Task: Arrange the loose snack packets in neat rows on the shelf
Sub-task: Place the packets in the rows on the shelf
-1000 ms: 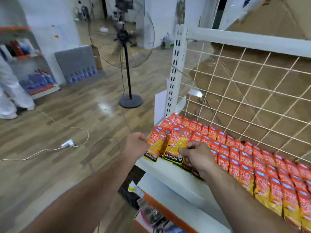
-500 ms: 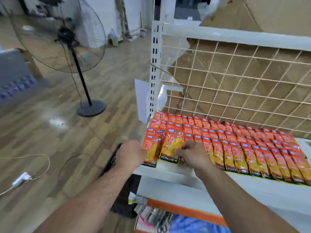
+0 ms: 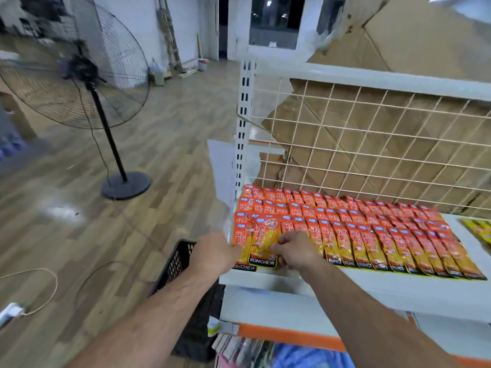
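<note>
Orange and yellow KONCHEW snack packets lie in overlapping rows on the white shelf. At the shelf's left end two packets sit on top of the front row. My left hand grips the left edge of the outer packet. My right hand pinches the right edge of the packet beside it. Both packets hang slightly over the shelf's front edge.
A white wire grid backs the shelf, with cardboard behind it. Yellow packets lie at the far right. A black plastic crate stands on the wooden floor below my left hand. A pedestal fan stands to the left, cables on the floor.
The view has swung to the right and closer to the shelf. Both hands stay on the same two packets at the left end and have barely shifted.
</note>
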The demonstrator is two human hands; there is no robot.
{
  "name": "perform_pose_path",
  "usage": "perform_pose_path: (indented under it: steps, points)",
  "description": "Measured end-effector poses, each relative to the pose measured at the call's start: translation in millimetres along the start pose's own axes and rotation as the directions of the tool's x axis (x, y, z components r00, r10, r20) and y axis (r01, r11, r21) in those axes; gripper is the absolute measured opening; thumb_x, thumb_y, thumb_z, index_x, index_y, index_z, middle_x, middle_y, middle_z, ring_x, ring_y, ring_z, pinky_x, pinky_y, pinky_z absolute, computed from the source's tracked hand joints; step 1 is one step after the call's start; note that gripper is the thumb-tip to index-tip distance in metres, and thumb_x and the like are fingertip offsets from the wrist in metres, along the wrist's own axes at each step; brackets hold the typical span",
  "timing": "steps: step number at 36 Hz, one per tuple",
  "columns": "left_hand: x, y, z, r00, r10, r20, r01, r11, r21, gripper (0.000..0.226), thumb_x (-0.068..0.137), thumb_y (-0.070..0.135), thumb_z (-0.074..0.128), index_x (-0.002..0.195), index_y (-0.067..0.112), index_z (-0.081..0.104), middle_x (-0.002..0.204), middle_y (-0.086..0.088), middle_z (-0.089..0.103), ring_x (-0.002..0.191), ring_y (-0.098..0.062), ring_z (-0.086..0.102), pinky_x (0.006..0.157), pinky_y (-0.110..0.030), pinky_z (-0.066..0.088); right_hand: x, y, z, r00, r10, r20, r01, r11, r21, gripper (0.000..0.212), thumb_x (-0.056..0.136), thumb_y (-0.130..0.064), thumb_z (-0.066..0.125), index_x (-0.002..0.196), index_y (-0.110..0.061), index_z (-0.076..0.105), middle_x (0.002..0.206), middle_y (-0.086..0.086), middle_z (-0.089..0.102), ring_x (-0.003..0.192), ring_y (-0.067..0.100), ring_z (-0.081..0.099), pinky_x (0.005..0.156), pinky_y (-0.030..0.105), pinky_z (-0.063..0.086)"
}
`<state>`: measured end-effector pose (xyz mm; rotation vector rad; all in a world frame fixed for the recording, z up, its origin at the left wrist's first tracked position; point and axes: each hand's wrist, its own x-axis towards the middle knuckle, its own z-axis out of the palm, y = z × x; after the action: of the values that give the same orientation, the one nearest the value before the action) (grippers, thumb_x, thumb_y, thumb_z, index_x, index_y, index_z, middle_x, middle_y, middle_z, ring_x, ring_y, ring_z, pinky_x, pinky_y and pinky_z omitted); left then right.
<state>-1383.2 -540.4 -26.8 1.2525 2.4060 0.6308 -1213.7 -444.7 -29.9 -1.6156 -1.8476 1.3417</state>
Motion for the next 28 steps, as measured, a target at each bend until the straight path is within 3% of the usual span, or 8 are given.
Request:
perform_pose_path:
  steps: [4, 7, 11, 16, 18, 22, 25, 28]
  points:
    - [1.0, -3.2, -0.6, 0.999, 0.014, 0.041, -0.012, 0.998, -0.054, 0.041, 0.085, 0.036, 0.064, 0.058, 0.02, 0.038, 0.055, 0.004, 0.043, 0.05, -0.012, 0.042, 0.045, -0.027, 0.027, 3.3, 2.0, 4.1, 1.0, 0.001, -0.013, -0.003, 0.99, -0.142, 0.026, 0.08, -0.002, 0.069, 0.062, -0.013, 0.053, 0.056, 0.008, 0.048, 0.051, 0.021, 0.045, 0.05, 0.028, 0.035]
    - [0.1, -4.3, -1.3, 0.999, 0.026, 0.045, -0.025, 0.999, -0.024, 0.034, 0.083, 0.036, 0.065, 0.063, 0.019, 0.043, 0.062, 0.005, 0.048, 0.06, -0.015, 0.049, 0.051, -0.028, 0.034, 5.8, 0.4, 6.3, 0.999, -0.028, -0.04, 0.017, 0.967, -0.256, 0.023, 0.077, -0.006, 0.069, 0.061, -0.012, 0.054, 0.058, 0.008, 0.049, 0.054, 0.021, 0.046, 0.054, 0.03, 0.036]
    - [-0.4, -5.8, 0.6, 0.997, 0.03, 0.073, -0.027, 0.998, -0.051, 0.031, 0.081, 0.033, 0.065, 0.064, 0.02, 0.043, 0.067, 0.003, 0.051, 0.065, -0.018, 0.052, 0.055, -0.029, 0.037, 4.7, -5.5, 7.1, 0.996, -0.069, -0.062, 0.033, 0.89, -0.456, 0.014, 0.076, -0.014, 0.067, 0.066, -0.004, 0.066, 0.062, 0.007, 0.055, 0.06, 0.022, 0.052, 0.051, 0.028, 0.038]
    - [-0.9, -4.6, -0.7, 0.996, 0.05, 0.08, -0.045, 0.997, -0.062, 0.032, 0.085, 0.035, 0.063, 0.064, 0.021, 0.044, 0.066, 0.006, 0.052, 0.065, -0.016, 0.052, 0.055, -0.028, 0.037, 3.4, -10.0, 10.3, 0.995, -0.058, -0.079, 0.007, 0.844, -0.536, 0.025, 0.075, -0.014, 0.064, 0.054, -0.013, 0.049, 0.05, 0.002, 0.044, 0.048, 0.019, 0.044, 0.043, 0.024, 0.031]
    - [-3.7, -3.2, -0.3, 0.995, 0.088, 0.051, -0.087, 0.996, -0.027, 0.032, 0.088, 0.036, 0.06, 0.064, 0.021, 0.044, 0.065, 0.006, 0.052, 0.066, -0.017, 0.053, 0.057, -0.029, 0.039, 3.5, -10.2, 10.6, 0.994, -0.06, -0.091, 0.0, 0.831, -0.556, 0.024, 0.075, -0.016, 0.063, 0.055, -0.014, 0.05, 0.051, 0.0, 0.046, 0.049, 0.018, 0.048, 0.044, 0.023, 0.033]
    - [-8.9, 2.4, 2.1, 0.98, 0.198, -0.035, -0.195, 0.978, 0.066, 0.017, 0.09, 0.041, 0.052, 0.087, 0.025, 0.05, 0.088, 0.004, 0.056, 0.08, -0.019, 0.054, 0.069, -0.034, 0.047, -2.7, -10.3, 9.7, 0.992, -0.095, -0.088, 0.021, 0.792, -0.611, 0.015, 0.081, -0.029, 0.065, 0.074, -0.016, 0.061, 0.067, -0.002, 0.057, 0.067, 0.02, 0.06, 0.054, 0.025, 0.042]
    - [-12.4, 10.9, 6.6, 0.935, 0.343, -0.094, -0.323, 0.93, 0.176, 0.032, 0.092, 0.044, 0.05, 0.116, 0.023, 0.055, 0.113, 0.003, 0.055, 0.105, -0.019, 0.051, 0.088, -0.035, 0.046, -14.0, -10.1, 6.4, 0.983, -0.128, -0.128, 0.026, 0.801, -0.598, 0.02, 0.086, -0.038, 0.064, 0.091, -0.019, 0.062, 0.083, -0.001, 0.063, 0.08, 0.022, 0.061, 0.063, 0.028, 0.045]
    - [-14.9, 18.2, 17.3, 0.865, 0.485, -0.132, -0.457, 0.868, 0.196, 0.036, 0.09, 0.045, 0.048, 0.122, 0.028, 0.056, 0.122, 0.009, 0.053, 0.117, -0.016, 0.044, 0.098, -0.033, 0.04, -24.4, -4.2, -1.1, 0.962, -0.203, -0.183, 0.051, 0.791, -0.61, 0.018, 0.089, -0.038, 0.061, 0.094, -0.021, 0.062, 0.092, -0.001, 0.067, 0.086, 0.024, 0.062, 0.065, 0.029, 0.045]
